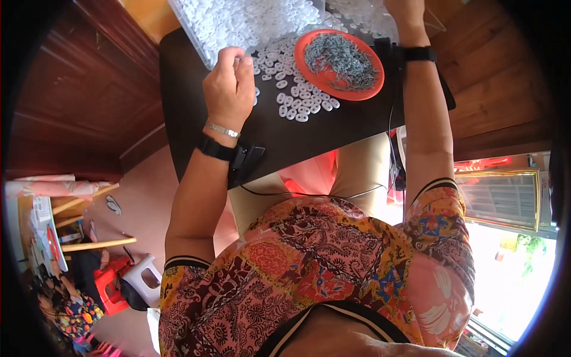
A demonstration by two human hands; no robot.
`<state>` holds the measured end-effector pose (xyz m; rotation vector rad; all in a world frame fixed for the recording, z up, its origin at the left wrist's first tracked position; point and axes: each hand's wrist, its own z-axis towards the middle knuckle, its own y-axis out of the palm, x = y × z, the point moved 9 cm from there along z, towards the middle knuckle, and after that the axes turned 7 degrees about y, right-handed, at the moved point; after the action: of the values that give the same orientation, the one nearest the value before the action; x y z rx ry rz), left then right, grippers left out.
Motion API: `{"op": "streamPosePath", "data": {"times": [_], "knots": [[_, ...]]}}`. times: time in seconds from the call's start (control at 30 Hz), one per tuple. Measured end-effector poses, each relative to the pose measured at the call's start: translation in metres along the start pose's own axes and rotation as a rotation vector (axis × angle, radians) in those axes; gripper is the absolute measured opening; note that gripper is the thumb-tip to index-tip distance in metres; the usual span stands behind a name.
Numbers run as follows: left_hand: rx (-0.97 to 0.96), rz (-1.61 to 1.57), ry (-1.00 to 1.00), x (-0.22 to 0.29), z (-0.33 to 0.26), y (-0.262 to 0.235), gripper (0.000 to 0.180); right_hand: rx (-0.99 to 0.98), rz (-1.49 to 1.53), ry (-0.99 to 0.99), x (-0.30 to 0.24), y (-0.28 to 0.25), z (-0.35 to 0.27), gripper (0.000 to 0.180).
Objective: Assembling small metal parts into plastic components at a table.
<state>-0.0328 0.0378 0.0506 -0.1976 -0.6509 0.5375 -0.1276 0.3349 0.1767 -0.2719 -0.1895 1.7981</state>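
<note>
My left hand point(229, 83) is closed above the dark tabletop, thumb against curled fingers. Whatever it may pinch is too small or hidden to name. Beside it lie loose white oval pieces with two holes point(301, 102), spread in a patch. An orange-red plate point(376, 89) to the right carries a heap of thin grey slivers point(342, 59). My right hand point(407, 15) reaches to the far right, past the plate, near a clear container of whitish pieces point(366, 18). The upper edge cuts off its fingers.
A clear tray point(205, 50) full of white pieces stands at the back left. Black bands sit on both wrists, with a black cable point(309, 194) across my lap. Wooden panels flank the table. A red stool point(110, 291) and a person point(74, 306) are at lower left.
</note>
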Motion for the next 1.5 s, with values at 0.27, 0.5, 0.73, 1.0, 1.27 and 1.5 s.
{"op": "streamPosePath", "data": {"times": [0.27,0.5,0.73,1.0,1.27,1.5], "knots": [[0.069,0.06,0.01,-0.018,-0.004,-0.005,0.013,-0.933,0.662,0.143,-0.118,0.046,-0.11,0.018],[0.055,0.082,-0.06,-0.024,-0.005,0.004,0.014,-1.218,0.455,-0.215,-0.173,0.081,-0.193,0.019],[0.01,0.088,-0.109,-0.03,-0.005,0.01,0.017,-1.153,0.396,-0.315,-0.173,0.089,-0.201,0.015],[-0.065,0.06,-0.211,-0.044,-0.009,0.017,0.018,-1.21,0.714,0.116,-0.162,0.078,-0.178,0.016],[-0.236,-0.113,-0.356,-0.052,-0.018,0.029,0.016,-1.188,1.018,0.457,-0.166,0.064,-0.171,0.02],[-0.278,-0.262,-0.389,-0.048,-0.019,0.035,0.015,-1.205,1.017,0.499,-0.162,0.06,-0.168,0.02]]}}
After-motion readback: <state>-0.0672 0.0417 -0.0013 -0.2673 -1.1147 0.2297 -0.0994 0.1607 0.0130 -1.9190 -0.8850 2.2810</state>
